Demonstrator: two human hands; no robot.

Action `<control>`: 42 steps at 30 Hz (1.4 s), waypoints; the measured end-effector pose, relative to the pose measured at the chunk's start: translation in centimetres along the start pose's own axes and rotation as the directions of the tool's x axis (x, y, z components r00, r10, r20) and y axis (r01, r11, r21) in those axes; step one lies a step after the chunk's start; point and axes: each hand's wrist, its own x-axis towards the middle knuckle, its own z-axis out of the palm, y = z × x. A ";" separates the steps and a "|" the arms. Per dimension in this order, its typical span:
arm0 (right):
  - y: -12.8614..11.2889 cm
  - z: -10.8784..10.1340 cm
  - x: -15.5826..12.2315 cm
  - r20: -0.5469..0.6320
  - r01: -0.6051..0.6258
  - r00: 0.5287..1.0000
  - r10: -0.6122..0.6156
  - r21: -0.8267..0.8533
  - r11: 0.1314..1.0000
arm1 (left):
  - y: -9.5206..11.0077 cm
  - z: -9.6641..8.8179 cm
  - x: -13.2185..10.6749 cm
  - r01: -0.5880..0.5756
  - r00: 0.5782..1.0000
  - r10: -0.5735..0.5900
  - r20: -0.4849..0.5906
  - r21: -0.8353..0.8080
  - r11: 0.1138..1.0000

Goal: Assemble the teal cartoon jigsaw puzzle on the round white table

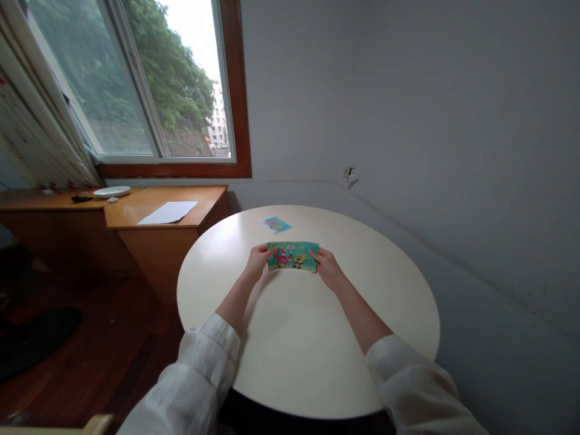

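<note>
A green cartoon-printed card or flat box (292, 256) stands tilted up over the round cream table (308, 338). My left hand (257, 261) grips its left end with the fingers closed on the edge. My right hand (327, 267) grips its right end the same way. A smaller blue cartoon card (276, 225) lies flat on the table just beyond it, untouched.
A wooden desk (154, 229) stands to the left of the table with a white sheet of paper (168, 212) on it. Farther left lie a white plate (111, 191) and a small dark object. A window is behind; a grey wall runs on the right.
</note>
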 end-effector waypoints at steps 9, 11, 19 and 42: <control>0.2 -0.3 0.1 -0.034 0.044 0.998 -0.047 -0.079 0.996 | -0.1 0.1 0.0 -0.035 0.999 0.036 -0.029 0.024 0.999; 0.3 -0.3 0.2 -0.039 0.048 0.998 -0.051 -0.083 0.995 | -0.2 0.1 0.1 -0.040 0.999 0.042 -0.035 0.033 0.999; 0.2 -0.5 0.3 -0.068 0.091 0.993 -0.099 -0.111 0.990 | -0.1 0.0 0.0 -0.064 0.996 0.069 -0.059 0.071 0.995; 0.1 -1.5 1.5 -0.209 0.332 0.854 -0.477 -0.488 0.807 | 0.9 -0.9 0.2 -0.184 0.975 0.214 -0.054 0.331 0.925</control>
